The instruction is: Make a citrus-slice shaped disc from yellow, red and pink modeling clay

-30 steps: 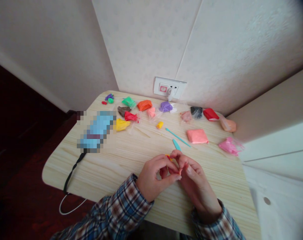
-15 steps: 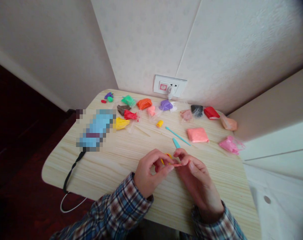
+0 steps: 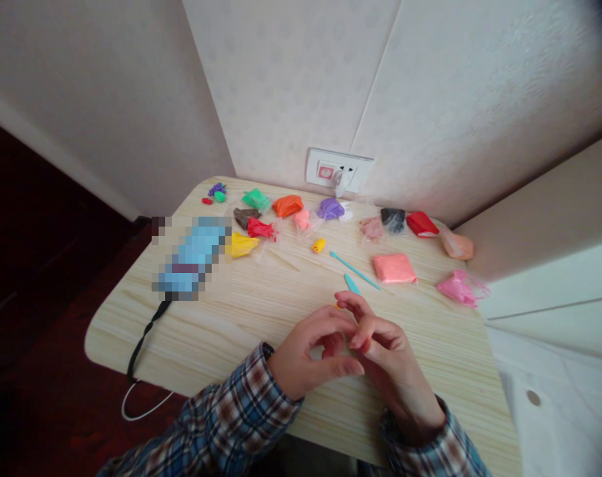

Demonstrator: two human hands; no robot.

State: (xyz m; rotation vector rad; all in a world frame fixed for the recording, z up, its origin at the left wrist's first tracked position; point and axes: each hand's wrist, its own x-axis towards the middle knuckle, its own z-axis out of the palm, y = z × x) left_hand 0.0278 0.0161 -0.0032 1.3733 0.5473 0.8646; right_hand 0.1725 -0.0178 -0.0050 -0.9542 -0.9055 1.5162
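My left hand point(image 3: 315, 351) is curved over the near part of the table, its thumb apart from the fingers and nothing visible between them. Its fingertips meet the fingers of my right hand point(image 3: 393, 348). The right thumb and index finger pinch a small piece of reddish clay point(image 3: 365, 346), mostly hidden by the fingers. Just beyond the hands, a bit of a yellow piece point(image 3: 337, 306) peeks out. Also past them lie a turquoise clay knife point(image 3: 351, 284) and a thin turquoise modelling stick point(image 3: 355, 270). Farther back sits a small yellow clay figure point(image 3: 318, 246).
A salmon clay pack point(image 3: 395, 268) and a pink bag point(image 3: 457, 288) lie to the right. Several bagged clays line the back, including a purple one point(image 3: 331, 209). A pixelated device point(image 3: 194, 255) with a black strap is at left. A wall socket point(image 3: 339, 170) is behind.
The thin reddish strip stretched between both hands is no longer visible there. My left thumb has moved down and away from its fingers; the hands now overlap and cover most of the yellow piece.
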